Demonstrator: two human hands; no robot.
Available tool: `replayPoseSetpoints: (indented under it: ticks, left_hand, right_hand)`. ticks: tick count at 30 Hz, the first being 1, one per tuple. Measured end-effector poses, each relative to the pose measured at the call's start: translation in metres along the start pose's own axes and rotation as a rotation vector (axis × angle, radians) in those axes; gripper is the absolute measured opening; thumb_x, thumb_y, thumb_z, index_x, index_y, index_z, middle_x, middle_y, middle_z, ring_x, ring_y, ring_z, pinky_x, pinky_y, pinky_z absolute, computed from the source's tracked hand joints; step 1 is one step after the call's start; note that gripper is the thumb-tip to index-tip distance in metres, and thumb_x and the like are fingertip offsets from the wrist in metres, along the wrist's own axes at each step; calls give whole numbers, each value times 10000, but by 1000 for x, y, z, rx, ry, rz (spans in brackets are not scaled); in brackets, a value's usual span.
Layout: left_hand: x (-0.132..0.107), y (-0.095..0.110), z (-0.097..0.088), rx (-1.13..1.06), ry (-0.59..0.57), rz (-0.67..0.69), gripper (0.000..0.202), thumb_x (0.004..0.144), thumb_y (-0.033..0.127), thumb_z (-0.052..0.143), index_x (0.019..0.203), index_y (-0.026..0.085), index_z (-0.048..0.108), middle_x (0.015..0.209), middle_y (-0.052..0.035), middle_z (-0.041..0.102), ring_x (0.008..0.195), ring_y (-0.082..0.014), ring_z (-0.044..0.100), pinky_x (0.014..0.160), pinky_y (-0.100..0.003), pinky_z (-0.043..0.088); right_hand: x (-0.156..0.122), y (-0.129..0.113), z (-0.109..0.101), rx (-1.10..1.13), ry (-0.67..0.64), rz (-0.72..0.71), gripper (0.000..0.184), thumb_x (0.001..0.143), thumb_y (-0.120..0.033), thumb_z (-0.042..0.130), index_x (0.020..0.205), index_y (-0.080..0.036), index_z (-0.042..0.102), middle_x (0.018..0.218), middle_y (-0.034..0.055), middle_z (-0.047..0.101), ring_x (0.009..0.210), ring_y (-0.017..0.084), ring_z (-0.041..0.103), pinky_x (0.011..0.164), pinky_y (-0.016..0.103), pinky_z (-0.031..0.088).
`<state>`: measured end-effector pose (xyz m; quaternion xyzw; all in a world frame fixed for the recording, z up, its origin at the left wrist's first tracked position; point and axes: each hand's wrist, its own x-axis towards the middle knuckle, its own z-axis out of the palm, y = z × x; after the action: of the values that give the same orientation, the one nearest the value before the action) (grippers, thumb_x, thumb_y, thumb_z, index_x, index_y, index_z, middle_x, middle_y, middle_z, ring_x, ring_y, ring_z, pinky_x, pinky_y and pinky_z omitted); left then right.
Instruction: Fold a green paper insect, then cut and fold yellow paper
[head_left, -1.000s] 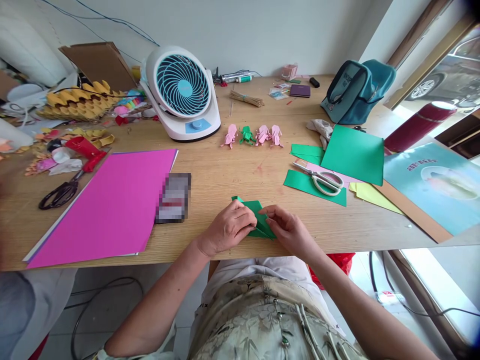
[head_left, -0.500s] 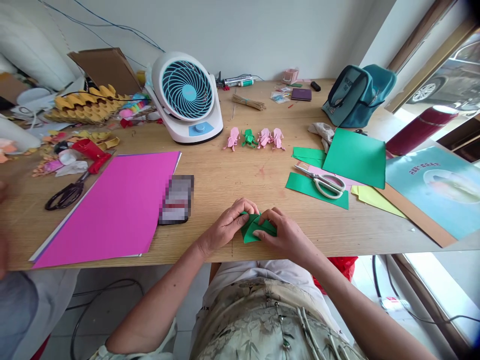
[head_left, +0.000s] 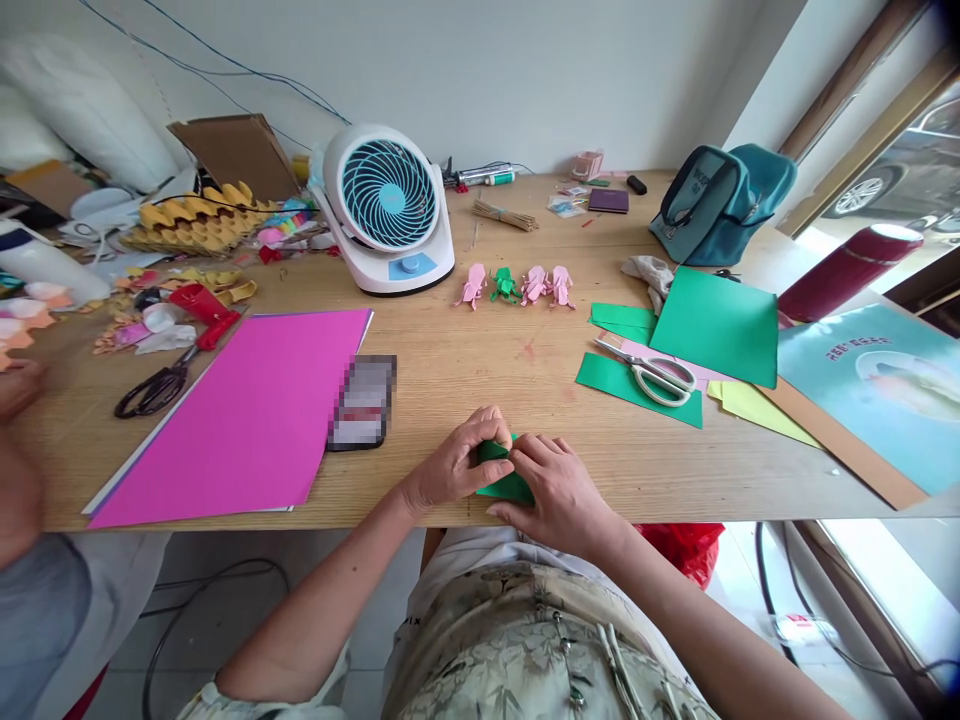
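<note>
A small folded green paper (head_left: 507, 486) lies at the near edge of the wooden table (head_left: 465, 370). My left hand (head_left: 456, 465) pinches its left side with curled fingers. From the right, my right hand (head_left: 555, 490) presses down on it and covers most of it. Only a narrow strip of green shows between the two hands.
A phone (head_left: 364, 402) and a big magenta sheet (head_left: 240, 410) lie to the left. Folded paper figures (head_left: 517, 285), a fan (head_left: 390, 205), white scissors (head_left: 652, 372) on green sheets (head_left: 716, 325), black scissors (head_left: 154, 388) and a teal bag (head_left: 712, 205) lie further off. Another person's arm (head_left: 19, 470) is at far left.
The green paper was folded smaller and pulled closer to the table's near edge. My right hand slid over it and my hands closed together.
</note>
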<state>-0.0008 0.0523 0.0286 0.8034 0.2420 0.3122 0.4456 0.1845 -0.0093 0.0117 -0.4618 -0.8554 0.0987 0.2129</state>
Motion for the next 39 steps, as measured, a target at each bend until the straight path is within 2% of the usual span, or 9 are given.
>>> replayPoseSetpoints:
  ticks: [7,11,14,17,20,23,27,33,39]
  left_hand:
    - [-13,-2,-19,-89,92,26,354,912,540,560,817,198,554,865,-54,537,882,-198,537,835,-351,468]
    - [-25,0,-39,-101,42,20,343,898,538,586,894,195,603,950,-80,596,1014,-229,580,979,-420,456]
    - [-31,4,-45,15,-27,-13,291,866,452,676,994,198,616,1025,-86,620,1132,-248,565,1034,-434,429]
    - [-33,6,-41,215,-35,-62,163,875,309,690,979,207,616,1055,-76,632,1152,-234,559,1013,-401,429]
    - [-32,3,-31,292,53,-47,101,881,262,671,894,207,587,1000,-61,631,1082,-218,581,940,-367,453]
    - [-30,-1,-22,264,127,-35,169,846,264,707,847,204,549,937,-42,621,990,-201,595,901,-350,463]
    - [-29,-3,-11,225,215,-153,174,855,260,677,814,202,518,849,-14,589,874,-172,591,846,-318,477]
    - [-26,1,6,242,378,-196,51,876,187,594,907,199,555,947,-40,621,959,-182,612,912,-341,483]
    - [-26,1,10,190,387,-197,59,881,216,594,920,196,555,942,-40,633,945,-176,627,876,-320,496]
  right_hand:
    - [3,-6,9,-155,56,12,288,951,-470,531,886,-196,585,886,71,635,808,218,531,753,373,312]
    - [3,-6,9,-137,77,1,332,967,-492,500,860,-190,589,865,66,630,784,210,523,747,368,309]
    - [2,-6,9,-134,90,2,325,978,-479,489,889,-189,607,873,68,631,782,211,520,742,366,308]
    - [1,-6,9,-146,93,8,309,990,-455,477,901,-193,615,872,72,628,783,215,515,729,363,307]
    - [1,-6,10,-147,86,14,284,997,-424,472,894,-199,610,869,73,623,788,216,512,721,359,310]
    - [2,-6,10,-149,80,9,257,1007,-362,451,873,-201,600,864,70,617,783,214,508,720,356,320]
    - [3,-4,9,-134,78,8,240,1008,-315,441,859,-204,593,863,68,614,780,210,502,718,354,342]
    - [4,-1,10,-60,86,40,263,1015,-290,416,838,-203,589,849,67,610,780,207,511,719,341,369]
    - [5,0,7,36,97,77,245,1014,-276,421,858,-204,595,845,65,606,789,203,528,715,326,385]
